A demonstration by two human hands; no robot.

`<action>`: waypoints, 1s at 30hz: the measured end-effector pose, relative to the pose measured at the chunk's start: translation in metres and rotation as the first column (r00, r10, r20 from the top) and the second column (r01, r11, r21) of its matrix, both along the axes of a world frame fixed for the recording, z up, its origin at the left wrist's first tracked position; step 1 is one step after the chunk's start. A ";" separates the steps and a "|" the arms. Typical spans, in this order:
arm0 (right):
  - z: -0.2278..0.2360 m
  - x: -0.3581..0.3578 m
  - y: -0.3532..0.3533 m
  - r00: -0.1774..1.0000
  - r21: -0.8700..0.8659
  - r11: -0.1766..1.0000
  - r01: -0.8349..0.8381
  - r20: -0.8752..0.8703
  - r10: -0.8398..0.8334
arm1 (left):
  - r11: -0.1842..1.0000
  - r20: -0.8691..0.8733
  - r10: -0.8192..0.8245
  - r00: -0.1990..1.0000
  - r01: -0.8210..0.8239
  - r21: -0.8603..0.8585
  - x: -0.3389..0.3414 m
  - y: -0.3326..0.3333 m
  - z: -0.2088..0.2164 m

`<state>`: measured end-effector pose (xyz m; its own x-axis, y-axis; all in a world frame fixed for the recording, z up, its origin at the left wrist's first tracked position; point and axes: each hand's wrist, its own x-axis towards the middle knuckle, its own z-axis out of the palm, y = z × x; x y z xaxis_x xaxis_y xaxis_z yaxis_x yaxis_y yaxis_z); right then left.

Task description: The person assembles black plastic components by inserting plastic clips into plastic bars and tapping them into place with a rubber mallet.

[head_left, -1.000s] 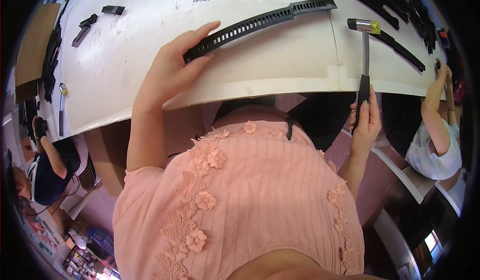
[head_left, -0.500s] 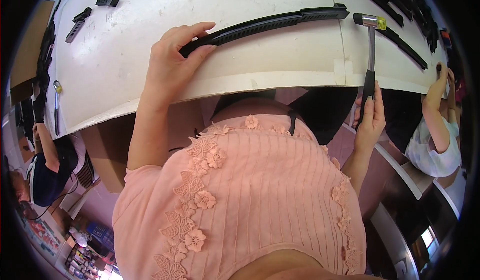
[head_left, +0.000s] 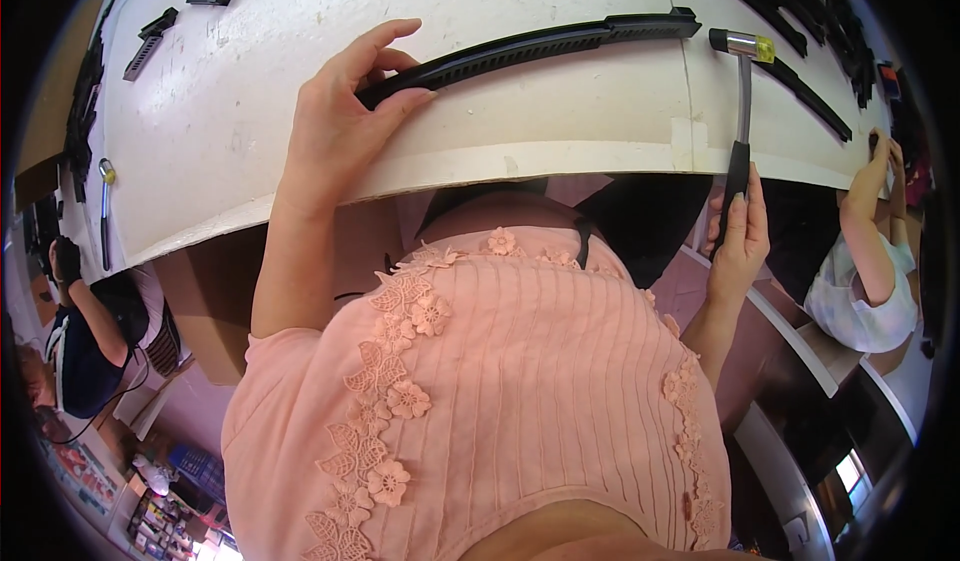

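A long black slotted plastic strip [head_left: 530, 49] lies across the white table, its narrow end toward me on the left and a raised block at its far right end. My left hand [head_left: 350, 101] grips that left end between thumb and fingers, the index finger lifted off it. In my right hand [head_left: 742, 223] is a mallet [head_left: 743, 91], held upright by its black handle at the table's front edge. Its metal head has one black face and one yellow face, and stands just right of the strip's right end, apart from it.
Short black slotted pieces [head_left: 150, 46] lie at the far left, and another mallet [head_left: 107, 211] rests near the left edge. A black strip [head_left: 810, 101] and more black parts [head_left: 755, 1] lie on the right. Co-workers sit left and right; a cardboard box [head_left: 215, 306] stands under the table.
My left index finger has risen off the strip, while the hand keeps its grip. The strip and the mallet stay nearly in place. The left co-worker's hand has shifted.
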<state>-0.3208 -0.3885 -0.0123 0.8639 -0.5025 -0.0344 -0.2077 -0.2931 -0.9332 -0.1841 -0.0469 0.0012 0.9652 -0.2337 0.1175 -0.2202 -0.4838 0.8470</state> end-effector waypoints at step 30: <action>0.030 -0.056 0.023 0.991 0.388 0.921 -0.040 -0.100 0.085 | 0.816 0.287 -0.567 0.772 0.573 0.068 -0.045 -0.112 0.021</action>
